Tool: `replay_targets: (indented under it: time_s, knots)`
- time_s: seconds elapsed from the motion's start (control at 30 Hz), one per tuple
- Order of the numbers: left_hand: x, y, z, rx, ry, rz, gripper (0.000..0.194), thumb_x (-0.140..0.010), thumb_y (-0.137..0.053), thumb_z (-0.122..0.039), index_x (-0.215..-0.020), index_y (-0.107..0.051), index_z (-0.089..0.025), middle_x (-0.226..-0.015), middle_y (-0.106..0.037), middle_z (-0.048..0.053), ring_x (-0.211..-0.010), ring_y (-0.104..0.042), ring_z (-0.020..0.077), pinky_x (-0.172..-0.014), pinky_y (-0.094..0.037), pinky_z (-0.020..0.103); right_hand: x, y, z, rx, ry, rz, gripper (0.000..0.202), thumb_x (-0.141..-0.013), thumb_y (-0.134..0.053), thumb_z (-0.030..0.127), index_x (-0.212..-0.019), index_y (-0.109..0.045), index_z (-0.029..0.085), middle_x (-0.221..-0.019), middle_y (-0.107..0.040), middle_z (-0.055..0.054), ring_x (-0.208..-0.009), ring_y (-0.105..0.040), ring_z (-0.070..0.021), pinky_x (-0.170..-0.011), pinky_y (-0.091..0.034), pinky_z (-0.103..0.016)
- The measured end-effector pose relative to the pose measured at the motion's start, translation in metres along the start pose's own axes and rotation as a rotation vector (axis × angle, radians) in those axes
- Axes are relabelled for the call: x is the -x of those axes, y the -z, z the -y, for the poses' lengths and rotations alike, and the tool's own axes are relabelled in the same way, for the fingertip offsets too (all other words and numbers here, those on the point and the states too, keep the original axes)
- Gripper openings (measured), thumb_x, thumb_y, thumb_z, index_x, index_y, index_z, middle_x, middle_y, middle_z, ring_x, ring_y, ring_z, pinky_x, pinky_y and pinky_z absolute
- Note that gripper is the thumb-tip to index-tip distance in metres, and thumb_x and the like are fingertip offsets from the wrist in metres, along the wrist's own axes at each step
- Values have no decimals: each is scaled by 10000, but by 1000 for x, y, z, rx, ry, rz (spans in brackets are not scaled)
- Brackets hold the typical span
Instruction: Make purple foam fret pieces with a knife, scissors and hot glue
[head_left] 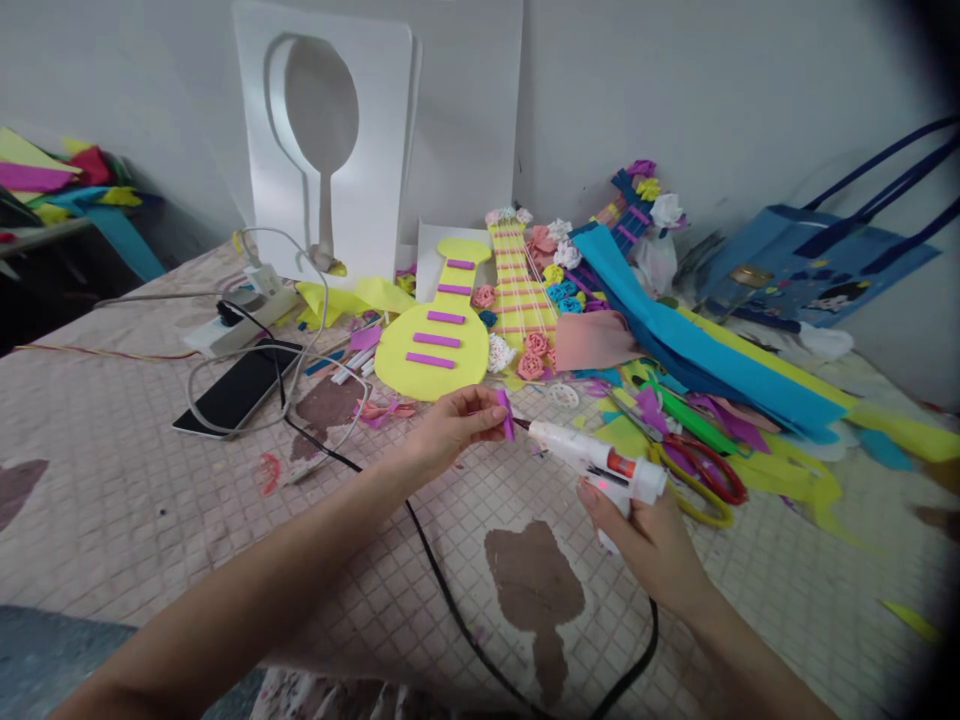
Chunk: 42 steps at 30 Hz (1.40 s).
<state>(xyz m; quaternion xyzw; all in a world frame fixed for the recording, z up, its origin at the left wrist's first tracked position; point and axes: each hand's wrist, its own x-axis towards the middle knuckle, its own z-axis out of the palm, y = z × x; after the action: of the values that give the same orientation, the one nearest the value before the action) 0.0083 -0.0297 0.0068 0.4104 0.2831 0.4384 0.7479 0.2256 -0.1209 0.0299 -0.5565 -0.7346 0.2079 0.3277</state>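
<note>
Indoors, worn tabletop (112, 500), wall (637, 80), left fingers (487, 419) pinching strip (505, 414), right fingers (604, 511) gripping glue gun (571, 446)

Our left hand (463, 425) pinches a purple strip (505, 417) and our right hand (660, 550) grips a white glue gun (581, 450), its tip (523, 425) close by (whether touching, we can't quite tell). Beyond sits a yellow guitar-shaped cutout (435, 328) with five purple bars (436, 341).

A white glue gun (585, 455) has its nozzle (523, 425) just beside a tilted purple strip (508, 424).
</note>
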Motion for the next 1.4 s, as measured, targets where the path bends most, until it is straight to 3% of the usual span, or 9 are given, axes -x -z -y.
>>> replay_targets:
  time_s: [0.3,0.73,1.1,1.4]
  knots:
    - [-1,1,1,-25,-23,21,280,-665,-768,-284,-812,-594,-121,-749,-600,10,-659,-588,102,-693,-478,267,-9,0,5,14,30,-12,192,-868,-489,333,-711,-502,222,-557,-494,24,-530,-487,-151,-521,-405,-265]
    - [0,0,-3,-82,-48,21,273,-683,-753,-284,-808,-579,-114,-733,-599,4,-659,-585,98,-693,-476,272,-7,1,7,48,66,-13,227,-882,-488,312,-685,-465,203,-548,-458,44,-506,-448,-113,-493,-359,-233]
    - [-2,2,-3,-102,-74,20,270,-690,-745,-289,-818,-577,-120,-737,-612,11,-670,-593,103,-691,-481,265,1,3,2,77,77,-8,178,-874,-496,305,-735,-514,195,-619,-543,18,-558,-506,-132,-544,-410,-246]
    - [-1,2,-3,-142,-79,26,256,-699,-737,-286,-816,-585,-118,-738,-610,12,-663,-589,96,-685,-479,259,-11,1,7,77,94,-31,156,-875,-491,315,-832,-562,184,-682,-585,5,-611,-544,-146,-581,-434,-250]
